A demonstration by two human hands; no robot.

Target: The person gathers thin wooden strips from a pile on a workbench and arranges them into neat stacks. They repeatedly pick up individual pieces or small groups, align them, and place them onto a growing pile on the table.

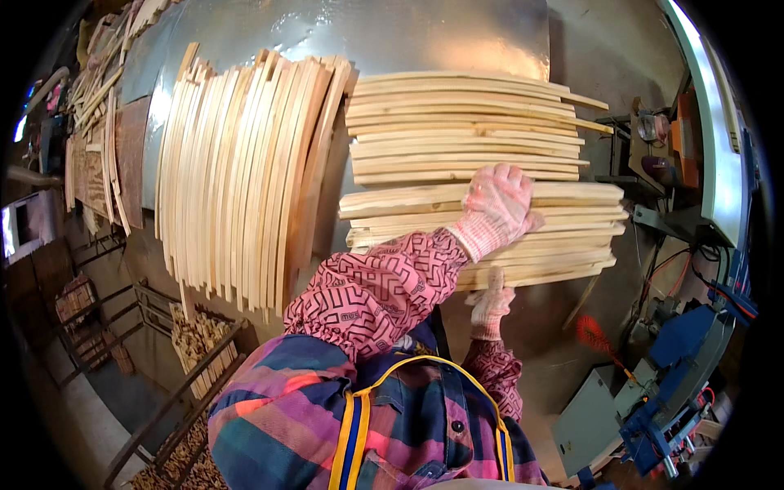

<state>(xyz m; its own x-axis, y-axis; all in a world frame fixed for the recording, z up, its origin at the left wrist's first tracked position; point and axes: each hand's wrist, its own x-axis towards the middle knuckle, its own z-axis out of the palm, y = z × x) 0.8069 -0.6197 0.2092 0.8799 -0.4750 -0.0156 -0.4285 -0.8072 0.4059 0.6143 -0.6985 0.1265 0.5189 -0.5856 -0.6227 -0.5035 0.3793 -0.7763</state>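
Observation:
My left hand (496, 208), in a pale pinkish knit glove, reaches across a near bundle of pale wooden strips (563, 220). Its fingers curl over the far edge of that bundle. At the bundle's near edge is my gloved right hand (490, 306), one digit pointing up over the strips and the others partly hidden below. The strips lie side by side, running left to right, their ends uneven. Just beyond lies a second group of wooden strips (465, 122) in the same direction, a narrow gap between the two.
Left of the bundles, many longer strips (237, 180) lie front to back on a shiny metal-topped table (425, 37). Loose scrap wood (102, 163) is piled at the far left. A metal-framed bin of wood pieces (200, 343) stands lower left; blue machinery (686, 359) stands at the right.

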